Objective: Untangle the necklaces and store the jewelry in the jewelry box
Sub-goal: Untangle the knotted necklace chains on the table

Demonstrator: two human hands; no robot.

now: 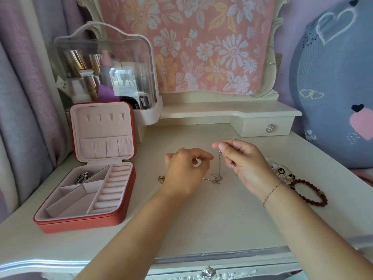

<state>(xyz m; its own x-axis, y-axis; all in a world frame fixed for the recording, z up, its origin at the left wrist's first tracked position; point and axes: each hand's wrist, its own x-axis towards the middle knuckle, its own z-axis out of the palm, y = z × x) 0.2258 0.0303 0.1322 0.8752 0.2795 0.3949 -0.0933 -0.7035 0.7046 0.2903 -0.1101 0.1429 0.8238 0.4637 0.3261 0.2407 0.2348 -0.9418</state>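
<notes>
1. The right hand pinches a thin silver necklace near its top, between thumb and finger. The chain hangs down to a little knot lying on the white dressing table.
2. The left hand is just beside the knot, with its fingers curled. I cannot tell if it holds a bit of chain or nothing.
3. If the right hand pulls up hard, I think the knot could get tighter, or the thin chain could snap.
4. If the pinch slips, the chain could fall in a heap and tangle more.
5. A small gold piece lies by the left hand. A quick sweep could knock it away.
6. Near the right wrist lie a dark red bead bracelet and a white butterfly bracelet. That arm could push them along the table.
7. The red jewelry box sits open on the left, well apart from the hands. One silver piece is in its back left part.
8. Farther back are a small drawer, a clear makeup case, a flowery cloth, a blue heart cushion and curtains.
</notes>
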